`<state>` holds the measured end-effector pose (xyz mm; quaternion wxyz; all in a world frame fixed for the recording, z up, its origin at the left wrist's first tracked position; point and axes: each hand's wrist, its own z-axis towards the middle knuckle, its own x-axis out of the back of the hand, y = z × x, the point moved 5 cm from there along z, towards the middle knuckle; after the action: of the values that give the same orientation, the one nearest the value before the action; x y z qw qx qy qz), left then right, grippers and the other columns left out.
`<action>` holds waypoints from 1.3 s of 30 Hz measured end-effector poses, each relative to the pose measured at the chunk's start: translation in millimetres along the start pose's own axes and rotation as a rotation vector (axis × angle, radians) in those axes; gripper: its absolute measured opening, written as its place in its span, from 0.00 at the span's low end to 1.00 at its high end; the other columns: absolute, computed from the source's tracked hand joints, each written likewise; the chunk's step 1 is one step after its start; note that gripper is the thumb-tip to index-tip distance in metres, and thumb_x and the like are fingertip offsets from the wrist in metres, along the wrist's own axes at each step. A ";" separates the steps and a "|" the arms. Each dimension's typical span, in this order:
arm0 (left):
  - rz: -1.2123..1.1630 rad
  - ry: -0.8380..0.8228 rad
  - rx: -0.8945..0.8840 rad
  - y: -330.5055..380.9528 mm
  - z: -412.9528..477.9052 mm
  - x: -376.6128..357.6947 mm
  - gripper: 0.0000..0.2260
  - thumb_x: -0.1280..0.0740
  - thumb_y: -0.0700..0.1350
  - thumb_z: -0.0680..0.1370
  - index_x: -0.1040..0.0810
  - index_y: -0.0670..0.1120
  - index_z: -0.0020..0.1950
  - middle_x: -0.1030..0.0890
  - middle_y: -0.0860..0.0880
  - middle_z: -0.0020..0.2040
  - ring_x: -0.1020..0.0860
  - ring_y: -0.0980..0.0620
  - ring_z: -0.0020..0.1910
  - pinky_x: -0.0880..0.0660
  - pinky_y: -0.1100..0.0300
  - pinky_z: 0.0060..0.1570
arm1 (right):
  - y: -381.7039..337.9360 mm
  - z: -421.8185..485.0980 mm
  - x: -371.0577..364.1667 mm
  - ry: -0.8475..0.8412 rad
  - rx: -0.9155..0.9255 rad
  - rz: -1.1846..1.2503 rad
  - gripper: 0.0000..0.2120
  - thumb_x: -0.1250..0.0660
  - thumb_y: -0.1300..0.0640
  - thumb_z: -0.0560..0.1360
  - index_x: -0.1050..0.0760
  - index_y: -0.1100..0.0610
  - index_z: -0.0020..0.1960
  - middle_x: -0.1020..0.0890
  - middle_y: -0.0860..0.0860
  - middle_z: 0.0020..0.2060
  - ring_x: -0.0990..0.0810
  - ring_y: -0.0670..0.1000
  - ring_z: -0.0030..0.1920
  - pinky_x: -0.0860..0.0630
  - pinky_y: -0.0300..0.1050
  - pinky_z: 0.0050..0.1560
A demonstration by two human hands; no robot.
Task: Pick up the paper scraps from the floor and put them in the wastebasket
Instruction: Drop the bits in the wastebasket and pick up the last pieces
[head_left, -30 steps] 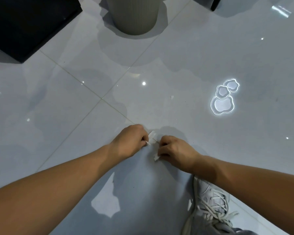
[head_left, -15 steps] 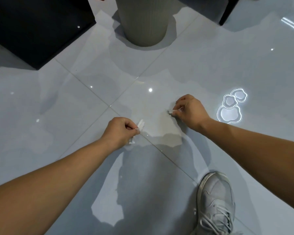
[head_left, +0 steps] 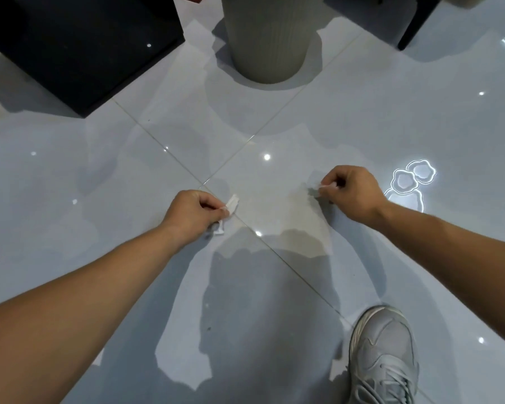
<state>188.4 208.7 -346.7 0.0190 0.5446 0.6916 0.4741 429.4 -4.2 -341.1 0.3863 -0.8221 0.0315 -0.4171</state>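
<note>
The shiny pale grey tiled floor [head_left: 362, 118] mirrors little ceiling lights and a glowing cloud-shaped lamp reflection [head_left: 411, 182]. A big black box-shaped cabinet [head_left: 79, 45] stands far left.

Indoor room, home or office, can't tell which. Floor [head_left: 362, 118] is large glossy pale-grey tiles with thin grout lines, mirroring ceiling spotlights and a cloud-shaped light fixture reflection [head_left: 411, 182]. Ribbed beige wastebasket [head_left: 264, 39] stands on the tiles at top centre. Black boxy furniture base [head_left: 79, 45] sits top left, dark furniture leg [head_left: 411, 27] top right. Person's grey lace-up sneaker [head_left: 384, 354] bottom right.
</note>
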 end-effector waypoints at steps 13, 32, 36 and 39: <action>-0.245 0.052 -0.221 96.7 7.9 24.3 0.05 0.23 0.40 0.71 0.14 0.41 0.44 0.13 0.43 0.42 0.15 0.51 0.39 0.18 0.54 0.53 | -84.5 3.2 90.6 0.160 0.081 0.362 0.09 0.22 0.54 0.70 0.22 0.53 0.36 0.20 0.61 0.35 0.18 0.49 0.30 0.24 0.40 0.34; 0.027 0.399 -0.458 382.9 124.0 122.8 0.16 0.23 0.42 0.71 0.18 0.47 0.58 0.17 0.49 0.53 0.18 0.52 0.52 0.20 0.57 0.55 | -294.3 193.5 178.8 0.205 0.204 0.296 0.17 0.19 0.51 0.65 0.18 0.55 0.50 0.17 0.50 0.44 0.16 0.49 0.45 0.17 0.47 0.49; 0.015 0.279 -0.454 381.3 127.0 116.1 0.22 0.26 0.40 0.74 0.24 0.46 0.67 0.20 0.48 0.59 0.21 0.50 0.58 0.22 0.58 0.56 | -285.8 199.1 178.0 0.226 0.213 0.309 0.15 0.24 0.55 0.71 0.20 0.55 0.56 0.17 0.51 0.48 0.16 0.51 0.46 0.17 0.48 0.49; -0.041 0.281 -0.470 371.3 119.0 113.3 0.19 0.26 0.41 0.74 0.22 0.47 0.64 0.19 0.48 0.57 0.19 0.50 0.56 0.20 0.55 0.57 | -280.1 190.0 180.3 0.289 0.240 0.305 0.04 0.26 0.56 0.72 0.19 0.51 0.47 0.16 0.50 0.46 0.15 0.51 0.46 0.17 0.48 0.50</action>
<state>480.0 355.8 -105.4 0.0585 0.4399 0.5693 0.6921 605.7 240.0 -103.7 0.5311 -0.6878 0.1604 -0.4681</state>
